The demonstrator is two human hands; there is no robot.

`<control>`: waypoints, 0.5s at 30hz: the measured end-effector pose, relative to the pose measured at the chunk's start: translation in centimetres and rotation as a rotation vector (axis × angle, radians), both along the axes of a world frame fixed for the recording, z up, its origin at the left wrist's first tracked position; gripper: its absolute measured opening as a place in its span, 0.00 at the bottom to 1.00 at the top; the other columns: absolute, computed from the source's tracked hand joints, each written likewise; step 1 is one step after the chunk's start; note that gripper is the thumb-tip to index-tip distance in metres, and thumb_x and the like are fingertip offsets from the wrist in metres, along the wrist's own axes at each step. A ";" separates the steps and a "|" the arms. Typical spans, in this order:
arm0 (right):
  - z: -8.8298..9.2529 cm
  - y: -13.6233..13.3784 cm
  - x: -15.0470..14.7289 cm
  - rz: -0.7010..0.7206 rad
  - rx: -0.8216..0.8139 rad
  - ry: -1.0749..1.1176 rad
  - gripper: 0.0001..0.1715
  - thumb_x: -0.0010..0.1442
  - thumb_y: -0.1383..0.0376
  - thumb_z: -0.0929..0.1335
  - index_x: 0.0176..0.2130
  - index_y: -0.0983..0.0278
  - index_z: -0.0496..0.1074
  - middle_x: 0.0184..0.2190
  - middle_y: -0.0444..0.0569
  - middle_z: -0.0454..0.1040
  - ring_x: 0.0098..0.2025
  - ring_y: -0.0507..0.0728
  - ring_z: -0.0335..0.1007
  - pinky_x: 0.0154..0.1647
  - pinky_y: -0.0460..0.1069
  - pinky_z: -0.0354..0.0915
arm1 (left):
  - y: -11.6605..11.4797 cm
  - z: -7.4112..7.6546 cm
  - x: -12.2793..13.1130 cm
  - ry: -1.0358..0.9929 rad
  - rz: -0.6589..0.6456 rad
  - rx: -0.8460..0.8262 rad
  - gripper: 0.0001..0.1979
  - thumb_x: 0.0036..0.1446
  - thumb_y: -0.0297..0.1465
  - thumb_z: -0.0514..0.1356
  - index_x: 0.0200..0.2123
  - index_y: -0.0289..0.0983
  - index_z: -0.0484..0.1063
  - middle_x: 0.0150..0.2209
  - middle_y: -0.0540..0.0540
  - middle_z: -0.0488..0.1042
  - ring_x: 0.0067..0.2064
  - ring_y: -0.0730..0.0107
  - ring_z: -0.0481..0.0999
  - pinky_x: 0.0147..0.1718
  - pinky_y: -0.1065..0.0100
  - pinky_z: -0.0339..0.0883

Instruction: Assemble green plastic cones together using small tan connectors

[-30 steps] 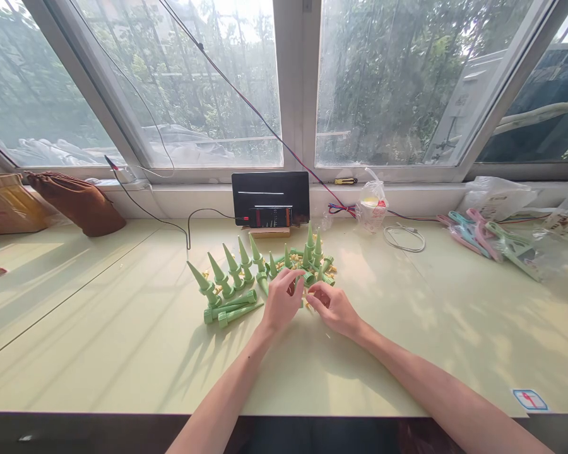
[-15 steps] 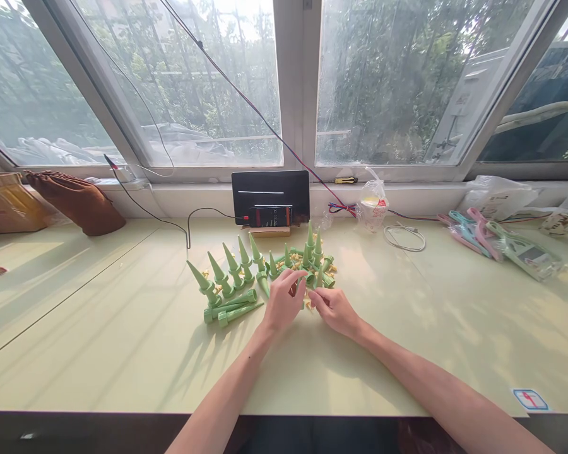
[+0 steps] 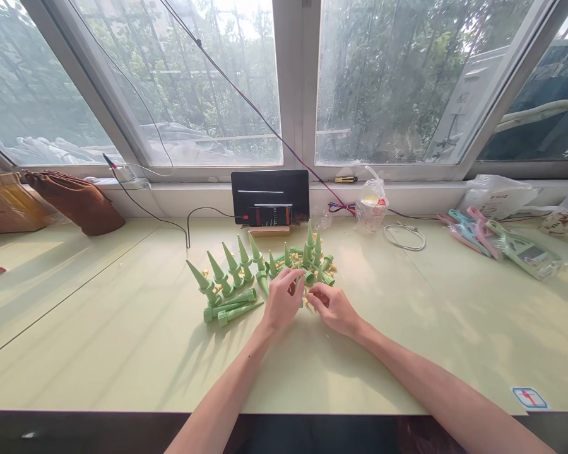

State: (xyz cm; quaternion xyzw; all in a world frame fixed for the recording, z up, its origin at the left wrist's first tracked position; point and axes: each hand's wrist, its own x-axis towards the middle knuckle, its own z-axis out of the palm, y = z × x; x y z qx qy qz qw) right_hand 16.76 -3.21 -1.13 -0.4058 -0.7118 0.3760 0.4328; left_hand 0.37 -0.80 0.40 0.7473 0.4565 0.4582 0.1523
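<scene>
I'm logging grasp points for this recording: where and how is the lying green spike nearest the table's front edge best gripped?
Probably by its wide cap, coming from the front and above. The green spike lies on its side, cap to the left, narrowing to a thin tip on the right; a second lying spike sits close behind.

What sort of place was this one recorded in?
Likely an indoor work table by a window, perhaps in a home or small workshop; which, I cannot tell. A long pale table runs below wide windows, foliage shows outside, and green spikes stand and lie on the tabletop.
</scene>
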 end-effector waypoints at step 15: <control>-0.5 0.3 -0.1 -0.035 0.045 -0.071 0.30 0.70 0.50 0.58 0.23 0.63 0.64 0.17 0.42 0.62 0.20 0.50 0.54 0.24 0.47 0.53 | -0.1 0.0 0.2 0.005 -0.035 -0.008 0.09 0.64 0.29 0.56 0.41 0.40 0.76 0.33 0.49 0.72 0.22 0.79 0.65 0.24 0.72 0.65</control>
